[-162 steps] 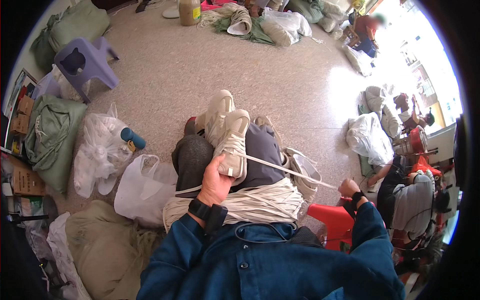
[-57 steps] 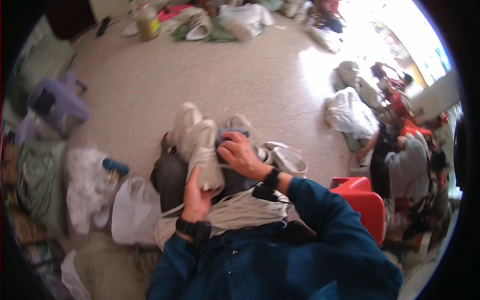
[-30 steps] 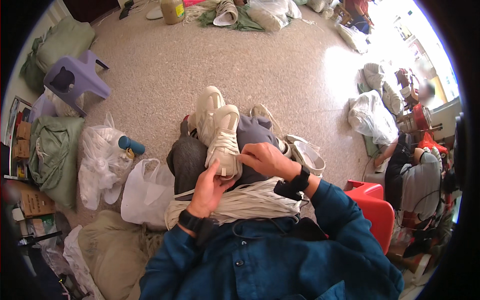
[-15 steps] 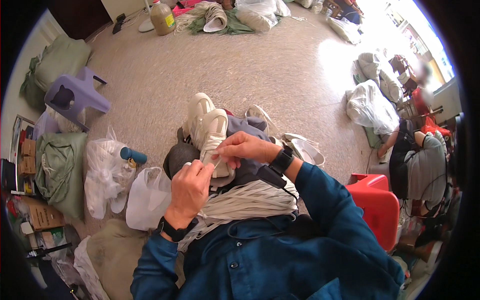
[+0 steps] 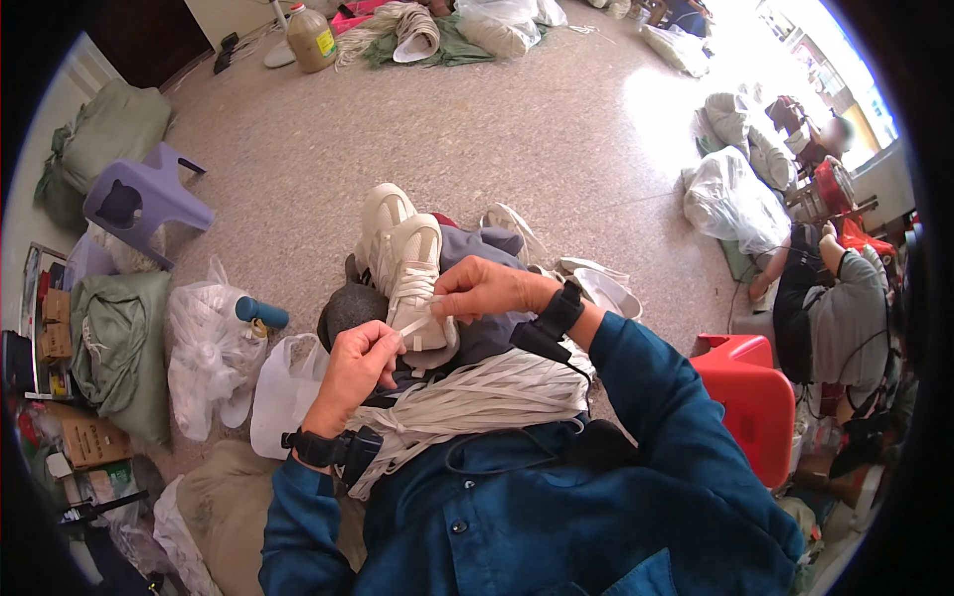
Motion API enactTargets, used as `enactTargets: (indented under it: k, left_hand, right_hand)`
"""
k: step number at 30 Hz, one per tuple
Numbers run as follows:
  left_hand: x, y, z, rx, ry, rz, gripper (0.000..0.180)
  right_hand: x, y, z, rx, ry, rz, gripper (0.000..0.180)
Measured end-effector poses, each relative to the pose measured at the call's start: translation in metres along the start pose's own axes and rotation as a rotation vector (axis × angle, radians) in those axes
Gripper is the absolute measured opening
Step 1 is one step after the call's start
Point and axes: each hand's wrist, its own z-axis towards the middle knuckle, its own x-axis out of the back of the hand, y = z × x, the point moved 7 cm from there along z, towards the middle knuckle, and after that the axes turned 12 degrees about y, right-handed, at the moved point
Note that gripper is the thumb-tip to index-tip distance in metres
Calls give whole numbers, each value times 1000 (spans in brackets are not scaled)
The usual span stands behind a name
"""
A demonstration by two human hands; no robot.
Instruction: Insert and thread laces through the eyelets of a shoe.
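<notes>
A cream sneaker [image 5: 415, 276] rests on my lap with its toe pointing away from me and its lace zigzagging up the front. My left hand [image 5: 350, 370], left of the shoe's opening, pinches a pale shoelace [image 5: 415, 324]. The lace runs slantwise across the tongue to my right hand [image 5: 487, 288], whose fingertips grip it beside the eyelets. Just behind and to the left is a second cream sneaker [image 5: 384, 214]. A thick bundle of flat pale laces [image 5: 487, 397] lies across my lap, close to my body. Dark rounded material [image 5: 353, 313] shows left of the shoe.
More pale shoes [image 5: 606, 293] lie on the floor beyond my right wrist. A red stool [image 5: 740, 407] stands at my right, a purple stool [image 5: 149, 204] at far left. Plastic bags [image 5: 214, 348], a blue bottle [image 5: 263, 311] and green sacks [image 5: 124, 343] line the left. Another person [image 5: 840, 328] sits at right.
My hands have drawn apart: the left moved down and left, stretching the lace between them. The right hand stays near the eyelets. The view has shifted slightly.
</notes>
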Motion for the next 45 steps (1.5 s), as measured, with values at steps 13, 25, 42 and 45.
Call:
enactTargets:
  k: [13,25,42,45]
  left_hand:
    - [-27,-43,-35,225,3,-55,39]
    - [-31,-74,-15,358,9,-827,36]
    - [-58,-96,12,422,263,-1167,44]
    - [-65,-92,14,417,251,-1155,44]
  right_hand:
    - [87,-42,-85,159,150,-553,24]
    - [212,-13,-229,548,599,860,27]
    - [114,42,-139,-126,781,494,26]
    - [49,31,-82,-114,446,416,24]
